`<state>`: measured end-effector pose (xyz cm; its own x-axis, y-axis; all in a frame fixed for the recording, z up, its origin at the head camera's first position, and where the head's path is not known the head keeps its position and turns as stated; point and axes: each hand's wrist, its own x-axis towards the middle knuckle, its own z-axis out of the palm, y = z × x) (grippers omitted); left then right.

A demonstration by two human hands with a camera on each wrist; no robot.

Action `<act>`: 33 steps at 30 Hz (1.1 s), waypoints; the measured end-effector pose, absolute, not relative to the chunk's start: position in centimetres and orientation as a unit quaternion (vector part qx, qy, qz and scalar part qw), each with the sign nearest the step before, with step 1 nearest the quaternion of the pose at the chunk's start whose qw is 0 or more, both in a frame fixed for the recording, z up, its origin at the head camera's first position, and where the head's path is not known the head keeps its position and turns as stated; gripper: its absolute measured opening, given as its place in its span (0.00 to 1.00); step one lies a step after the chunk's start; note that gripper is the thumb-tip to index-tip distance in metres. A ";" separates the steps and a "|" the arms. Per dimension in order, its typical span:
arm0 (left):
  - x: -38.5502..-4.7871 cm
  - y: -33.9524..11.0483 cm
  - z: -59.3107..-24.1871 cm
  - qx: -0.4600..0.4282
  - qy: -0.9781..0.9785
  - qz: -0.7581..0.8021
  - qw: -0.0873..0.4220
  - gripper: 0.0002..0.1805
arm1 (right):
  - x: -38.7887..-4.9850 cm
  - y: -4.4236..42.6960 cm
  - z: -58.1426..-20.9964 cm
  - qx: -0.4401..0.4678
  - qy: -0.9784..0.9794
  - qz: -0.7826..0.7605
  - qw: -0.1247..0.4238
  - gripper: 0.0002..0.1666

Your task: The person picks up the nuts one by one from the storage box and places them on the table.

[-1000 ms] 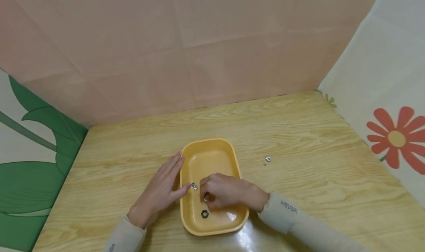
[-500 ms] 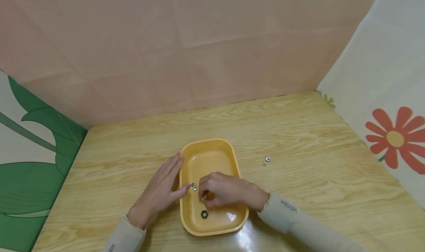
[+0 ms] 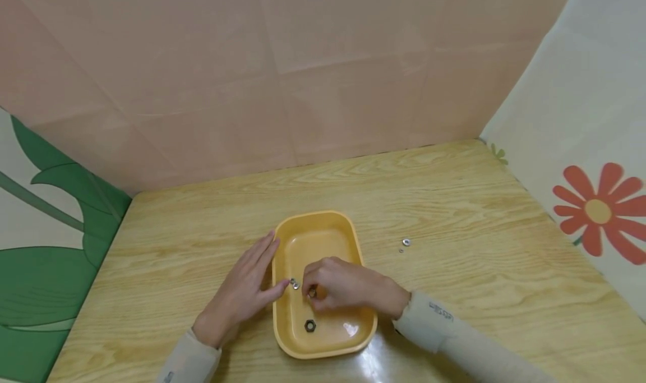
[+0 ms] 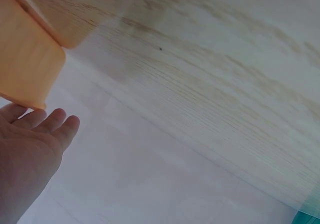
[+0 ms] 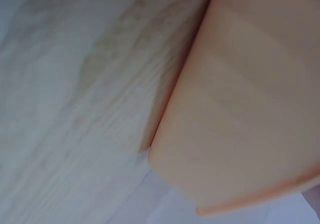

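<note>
A yellow tray point(image 3: 323, 240) stands on the table, and its side wall point(image 5: 240, 108) fills much of the right wrist view. My right hand point(image 3: 340, 285) reaches into it and pinches a metal nut point(image 3: 312, 293), partly hidden by the fingers. Nearer the tray's front lies a dark hex nut point(image 3: 310, 326). My left hand point(image 3: 242, 287) rests at the tray's left edge with its fingers extended. Its thumb reaches over the rim, beside two small silver nuts point(image 3: 295, 285). In the left wrist view, the fingers of the left hand point(image 4: 30, 154) touch the tray's rim.
Right of the tray, a silver nut point(image 3: 406, 242) and a tiny ring-like piece point(image 3: 401, 251) lie on the wood-grain table point(image 3: 454, 203). A pinkish wall covering point(image 3: 282, 91) rises behind the table, with a flower-printed sheet point(image 3: 598, 91) on the right.
The pinched nut has shifted slightly away from me and turned between the right fingers. The left hand, the tray and the loose nuts stay in place.
</note>
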<state>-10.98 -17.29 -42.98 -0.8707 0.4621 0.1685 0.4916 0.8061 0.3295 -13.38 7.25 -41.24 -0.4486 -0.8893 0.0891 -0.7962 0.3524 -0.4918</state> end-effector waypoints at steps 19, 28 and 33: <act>-10.9 -17.2 -42.9 -0.242 -0.951 -0.189 0.026 0.47 | -13.8 8.7 -40.3 -0.503 0.824 -0.246 0.089 0.09; -10.8 -17.2 -42.9 -0.248 -0.949 -0.189 0.039 0.47 | -14.0 9.7 -39.6 -0.491 0.832 -0.246 0.071 0.07; -10.8 -17.2 -43.0 -0.249 -0.949 -0.187 0.042 0.46 | -14.3 10.4 -39.4 -0.490 0.832 -0.253 0.052 0.06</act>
<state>-10.83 -17.16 -42.98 -0.8721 0.4574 0.1735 0.4891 0.8059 0.3336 -14.28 10.38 -39.45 -0.5137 -0.8428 0.1608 -0.7897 0.3911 -0.4727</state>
